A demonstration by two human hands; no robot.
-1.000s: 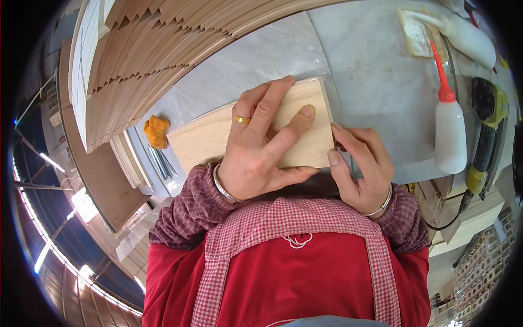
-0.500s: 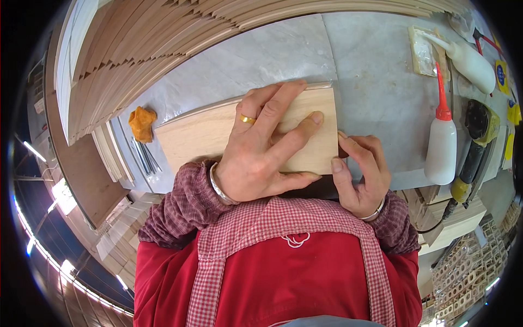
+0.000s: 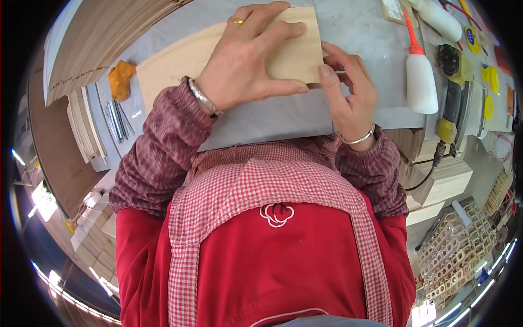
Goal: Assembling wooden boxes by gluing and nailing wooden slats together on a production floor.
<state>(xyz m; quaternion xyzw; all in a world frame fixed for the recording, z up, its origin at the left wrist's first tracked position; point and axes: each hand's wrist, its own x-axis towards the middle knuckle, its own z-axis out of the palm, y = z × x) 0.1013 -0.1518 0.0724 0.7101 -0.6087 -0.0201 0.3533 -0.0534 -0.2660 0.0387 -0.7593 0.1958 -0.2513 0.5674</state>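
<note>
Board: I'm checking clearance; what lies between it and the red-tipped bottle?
Head view: the right hand at the board, then bare tabletop up to the bottle.

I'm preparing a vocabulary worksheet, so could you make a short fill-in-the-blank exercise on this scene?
1. The person's ____ hand is spread over the wooden board.
2. The other hand is at the board's ____ end.
3. The bottle nearest that hand has a ____ nozzle.
4. The crumpled lump beyond the board's left end is ____.

Missing words: left; right; red; orange.
</note>
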